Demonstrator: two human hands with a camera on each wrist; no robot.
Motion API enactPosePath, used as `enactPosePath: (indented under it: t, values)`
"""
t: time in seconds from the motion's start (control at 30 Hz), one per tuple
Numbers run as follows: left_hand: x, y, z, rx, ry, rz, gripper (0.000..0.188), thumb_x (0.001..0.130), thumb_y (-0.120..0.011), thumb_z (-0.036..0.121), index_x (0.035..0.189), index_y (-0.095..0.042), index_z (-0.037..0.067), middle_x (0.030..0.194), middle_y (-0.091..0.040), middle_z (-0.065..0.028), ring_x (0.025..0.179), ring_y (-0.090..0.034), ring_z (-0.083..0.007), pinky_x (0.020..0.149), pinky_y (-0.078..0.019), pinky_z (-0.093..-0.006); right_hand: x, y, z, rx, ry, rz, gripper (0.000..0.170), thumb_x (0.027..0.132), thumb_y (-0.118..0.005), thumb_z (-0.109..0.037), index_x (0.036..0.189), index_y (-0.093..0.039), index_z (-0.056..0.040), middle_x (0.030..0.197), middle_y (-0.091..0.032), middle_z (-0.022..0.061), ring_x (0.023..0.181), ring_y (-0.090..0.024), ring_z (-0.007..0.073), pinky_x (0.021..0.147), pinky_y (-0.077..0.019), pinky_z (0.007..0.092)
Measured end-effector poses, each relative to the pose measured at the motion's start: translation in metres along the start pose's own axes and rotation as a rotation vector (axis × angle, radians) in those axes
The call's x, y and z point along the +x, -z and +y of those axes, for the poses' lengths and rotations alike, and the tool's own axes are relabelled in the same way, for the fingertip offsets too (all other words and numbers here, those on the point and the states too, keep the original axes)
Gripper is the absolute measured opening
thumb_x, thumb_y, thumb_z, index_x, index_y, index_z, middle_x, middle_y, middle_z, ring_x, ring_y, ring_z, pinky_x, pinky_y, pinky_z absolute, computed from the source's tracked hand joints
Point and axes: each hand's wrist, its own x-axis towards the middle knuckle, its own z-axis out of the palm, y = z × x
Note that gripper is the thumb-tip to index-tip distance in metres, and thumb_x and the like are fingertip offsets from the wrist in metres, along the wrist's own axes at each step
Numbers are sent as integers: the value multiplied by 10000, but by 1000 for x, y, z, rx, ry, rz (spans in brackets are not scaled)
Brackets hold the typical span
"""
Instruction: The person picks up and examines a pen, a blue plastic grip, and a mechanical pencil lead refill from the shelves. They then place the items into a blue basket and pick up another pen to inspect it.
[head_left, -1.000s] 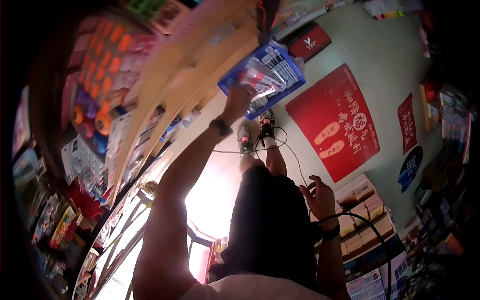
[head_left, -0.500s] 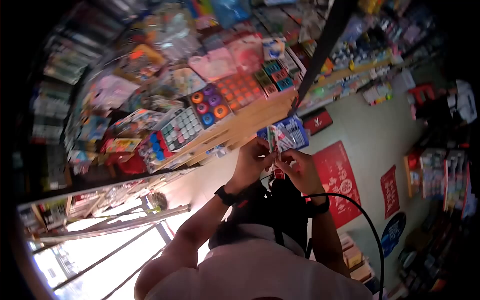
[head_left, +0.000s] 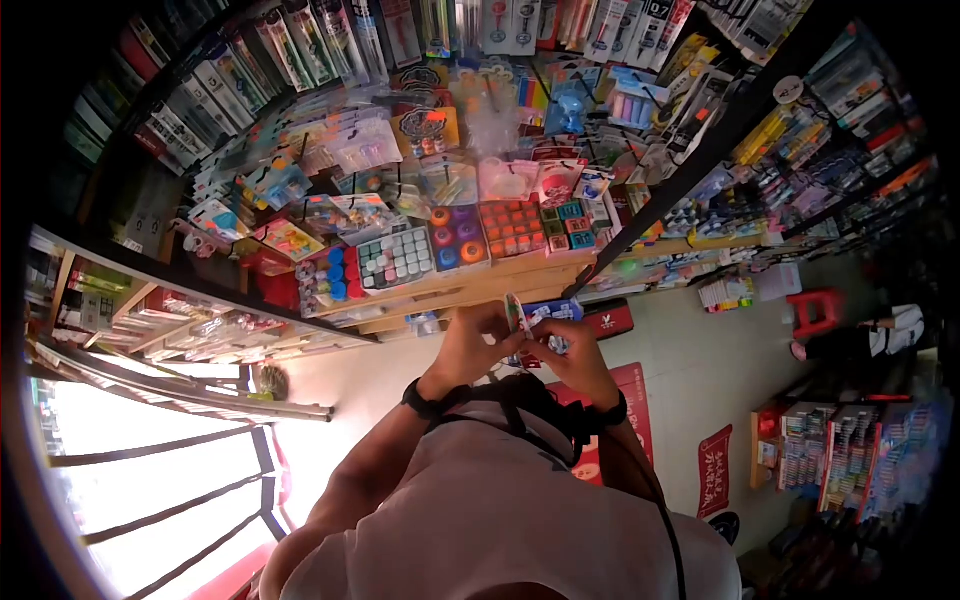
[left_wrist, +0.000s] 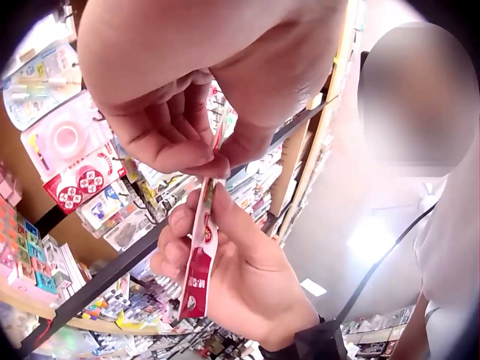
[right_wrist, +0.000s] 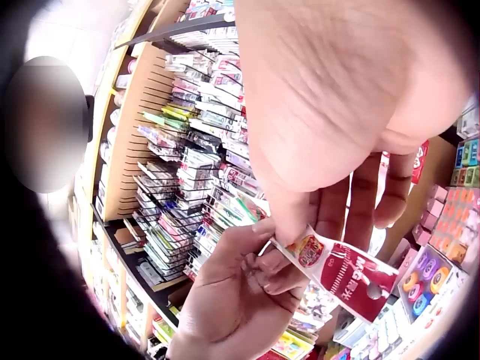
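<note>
Both hands hold one narrow packet [head_left: 516,314] in front of the body. Its header card [right_wrist: 345,277] is red and white with M&G lettering, and from the left wrist the packet [left_wrist: 199,277] appears almost edge-on. My left hand [head_left: 470,345] pinches it between thumb and fingers on one side. Right beside it, the thumb and fingers of my right hand [head_left: 578,360] pinch the packet too, at the card. The fingertips of the two hands nearly meet. Beyond the hands on the floor is a blue basket [head_left: 557,310], partly covered by them.
Ahead stands a display counter [head_left: 420,305] with boxes of orange items [head_left: 513,228] and round colourful items [head_left: 458,236]. Hanging packs fill the racks above. A dark post [head_left: 690,165] slants across the right. A red mat [head_left: 635,400] lies on the floor, and a red stool [head_left: 815,312] stands farther off.
The left hand has come up from the blue basket with the packet, and the right hand has joined it from beside the leg. The head view has lifted from floor to shelves.
</note>
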Motion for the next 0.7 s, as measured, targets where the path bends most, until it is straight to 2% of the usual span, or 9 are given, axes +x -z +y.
enactPosePath:
  t: [0.17, 0.23, 0.4, 0.5, 0.57, 0.67, 0.7]
  values:
    - [-5, 25, 6, -101, -51, -11, 101, 824, -729, -42, 833, -630, -28, 747, -678, -63, 668, -655, -108, 598, -513, -251, 9, -18, -23, -2, 32, 43, 133, 894, -710, -86, 828, -685, 28, 709, -681, 65, 641, -627, 95, 580, -470, 265]
    - [-4, 34, 2, -180, -22, -27, 70, 826, -688, -99, 827, -648, -41, 769, -691, -69, 665, -657, -108, 595, -516, -250, 12, -26, -25, -28, 63, 83, 123, 883, -721, -87, 835, -681, 20, 718, -677, 85, 635, -639, 126, 578, -470, 269]
    - [3, 41, -3, -232, -54, -101, 92, 823, -660, -129, 805, -656, -39, 746, -690, -69, 650, -651, -108, 594, -516, -250, 2, -39, -25, -159, 78, 166, 104, 873, -728, -78, 852, -682, 14, 747, -669, 107, 637, -644, 161, 575, -468, 274]
    - [6, 38, -13, -194, -130, -189, 72, 810, -679, -105, 780, -670, -40, 714, -674, -64, 655, -642, -101, 601, -499, -247, -16, -46, -33, -179, -47, 217, 109, 863, -737, -76, 860, -682, 18, 758, -669, 106, 665, -644, 156, 598, -482, 274]
    - [4, 34, -9, -260, -120, -257, 69, 811, -683, -96, 773, -671, -40, 711, -672, -63, 659, -642, -101, 602, -495, -245, -28, -52, -46, -116, -176, 308, 110, 850, -746, -68, 874, -686, 20, 767, -676, 104, 680, -639, 156, 624, -496, 273]
    - [3, 23, -13, -393, -88, -371, 64, 817, -684, -86, 772, -675, -42, 721, -675, -69, 663, -643, -104, 601, -490, -242, -53, -65, -48, -177, -256, 428, 110, 839, -751, -53, 880, -687, 28, 776, -682, 102, 679, -637, 154, 641, -508, 273]
    - [2, 17, -20, -445, -46, -443, 60, 819, -686, -80, 775, -677, -40, 725, -675, -68, 663, -643, -103, 599, -488, -241, -63, -67, -42, -230, -226, 450, 105, 833, -752, -44, 878, -693, 30, 785, -689, 103, 674, -639, 152, 631, -506, 273]
